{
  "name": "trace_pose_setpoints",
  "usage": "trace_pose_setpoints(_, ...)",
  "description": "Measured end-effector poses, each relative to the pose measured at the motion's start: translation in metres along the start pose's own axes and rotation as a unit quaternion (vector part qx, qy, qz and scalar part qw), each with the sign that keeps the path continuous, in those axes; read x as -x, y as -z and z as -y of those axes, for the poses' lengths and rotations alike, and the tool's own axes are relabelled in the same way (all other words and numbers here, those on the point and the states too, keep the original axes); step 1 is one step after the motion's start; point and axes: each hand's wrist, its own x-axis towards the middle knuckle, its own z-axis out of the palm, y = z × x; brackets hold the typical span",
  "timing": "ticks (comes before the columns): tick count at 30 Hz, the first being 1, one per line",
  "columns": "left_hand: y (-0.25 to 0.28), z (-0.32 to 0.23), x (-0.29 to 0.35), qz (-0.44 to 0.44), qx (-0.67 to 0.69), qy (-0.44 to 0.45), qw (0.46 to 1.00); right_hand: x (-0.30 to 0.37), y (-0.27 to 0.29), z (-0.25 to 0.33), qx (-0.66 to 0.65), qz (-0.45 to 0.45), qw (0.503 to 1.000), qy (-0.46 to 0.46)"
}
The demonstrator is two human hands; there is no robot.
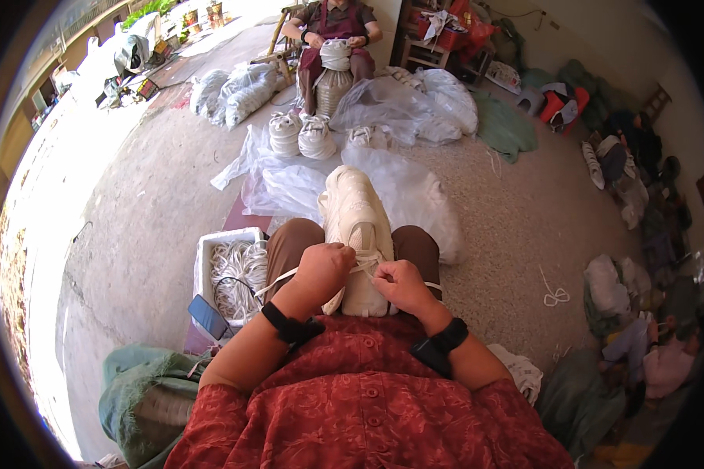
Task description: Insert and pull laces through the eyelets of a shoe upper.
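A cream-white sneaker (352, 199) lies lengthwise across my lap, toe pointing away from me. Its tongue and collar are toward my body, between my two hands. White shoelaces (365, 264) cross at the top of the lacing. My left hand (322, 270) is closed in a pinch on a lace at the shoe's left side, and one lace end trails out below that wrist. On the other side my right hand (403, 283) pinches the lace too, with fingers curled. The fingertips partly hide where the laces cross.
A white foam box (201, 270) of loose white laces stands by my left knee, a phone (207, 316) at its corner. Ahead lie clear plastic bags (289, 187) and white shoes (317, 139). A co-worker (336, 23) sits beyond, handling a shoe. A loose lace (556, 297) lies right.
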Motion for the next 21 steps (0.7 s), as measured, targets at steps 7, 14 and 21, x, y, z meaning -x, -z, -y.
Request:
trace_pose_setpoints(7, 0.013, -0.012, -0.023, 0.088, -0.118, -0.072, 0.987, -0.002, 0.004, -0.006, 0.007, 0.027, 1.0, 0.004)
trace_pose_setpoints(14, 0.026, -0.007, -0.033, 0.064, -0.141, -0.189, 0.97, -0.005, -0.005, -0.011, -0.025, 0.041, 0.999, -0.004)
trace_pose_setpoints(21, 0.023, 0.012, -0.007, -0.049, 0.078, -0.015, 0.996, -0.002, -0.001, -0.012, -0.083, 0.039, 0.996, -0.017)
